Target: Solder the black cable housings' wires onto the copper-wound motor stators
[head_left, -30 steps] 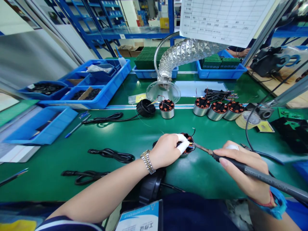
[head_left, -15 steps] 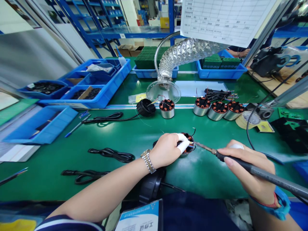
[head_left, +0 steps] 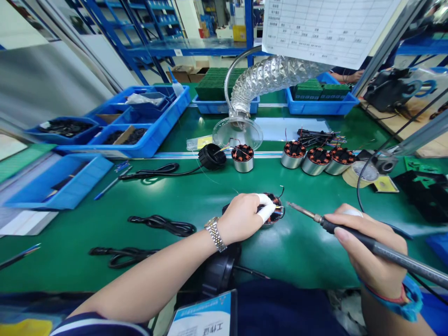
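Clearly, the left hand [head_left: 245,215] pinched thin coloured wires [head_left: 278,207] at the round, copper-coiled metal motor [head_left: 272,222]; right of it, the right hand [head_left: 380,247] gripped a black-handled soldering iron [head_left: 329,227].

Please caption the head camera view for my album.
Left hand pinches thin wires at a copper-wound part; right hand holds a soldering iron nearby.

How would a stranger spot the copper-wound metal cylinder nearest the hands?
On the green tabletop, find the left hand, wearing a metal wristwatch. Right at its white-covered fingertips is a short silver cylinder packed with copper coils. Unlike the four similar cylinders farther back, it is partly hidden by that hand.
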A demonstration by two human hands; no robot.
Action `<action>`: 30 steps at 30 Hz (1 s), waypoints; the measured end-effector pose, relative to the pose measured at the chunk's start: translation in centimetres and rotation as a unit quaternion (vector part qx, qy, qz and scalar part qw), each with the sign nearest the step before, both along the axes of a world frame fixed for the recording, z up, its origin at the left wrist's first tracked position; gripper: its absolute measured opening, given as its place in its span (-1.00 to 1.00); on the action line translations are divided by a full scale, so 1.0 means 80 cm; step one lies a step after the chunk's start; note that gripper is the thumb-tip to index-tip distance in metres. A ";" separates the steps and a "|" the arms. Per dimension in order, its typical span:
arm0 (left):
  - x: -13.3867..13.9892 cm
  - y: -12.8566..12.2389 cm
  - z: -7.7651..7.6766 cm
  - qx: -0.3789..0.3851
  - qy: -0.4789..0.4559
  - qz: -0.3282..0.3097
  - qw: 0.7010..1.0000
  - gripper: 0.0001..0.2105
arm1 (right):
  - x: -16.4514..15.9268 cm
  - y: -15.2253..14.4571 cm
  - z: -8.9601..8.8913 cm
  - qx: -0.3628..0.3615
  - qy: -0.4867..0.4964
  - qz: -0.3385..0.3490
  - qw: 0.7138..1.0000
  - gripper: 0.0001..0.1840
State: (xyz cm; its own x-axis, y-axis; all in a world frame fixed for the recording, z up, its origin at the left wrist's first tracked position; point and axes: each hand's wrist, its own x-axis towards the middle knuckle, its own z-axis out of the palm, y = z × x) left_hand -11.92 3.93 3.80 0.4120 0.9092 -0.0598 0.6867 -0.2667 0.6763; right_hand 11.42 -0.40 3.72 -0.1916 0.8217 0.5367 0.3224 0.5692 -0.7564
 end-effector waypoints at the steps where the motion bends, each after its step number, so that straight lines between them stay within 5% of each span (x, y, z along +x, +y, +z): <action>1: 0.000 0.000 0.000 -0.001 0.002 0.000 1.000 -0.74 | 0.000 0.000 0.000 0.002 0.006 0.000 1.000 -0.70; 14: -0.001 0.000 -0.003 0.001 -0.002 -0.003 1.000 -0.75 | -0.005 0.000 0.000 0.033 0.030 -0.018 0.999 -0.69; 21: -0.001 0.000 -0.002 -0.001 0.000 -0.001 1.000 -0.75 | 0.001 0.000 -0.014 0.054 0.009 -0.112 0.992 -0.70; 26: 0.001 0.000 -0.001 -0.003 0.007 0.000 1.000 -0.74 | -0.007 0.006 -0.024 0.030 0.076 -0.073 0.994 -0.73; 30: -0.004 0.004 0.001 -0.007 0.001 -0.020 1.000 -0.73 | -0.023 0.022 -0.023 0.047 -0.008 -0.105 0.993 -0.79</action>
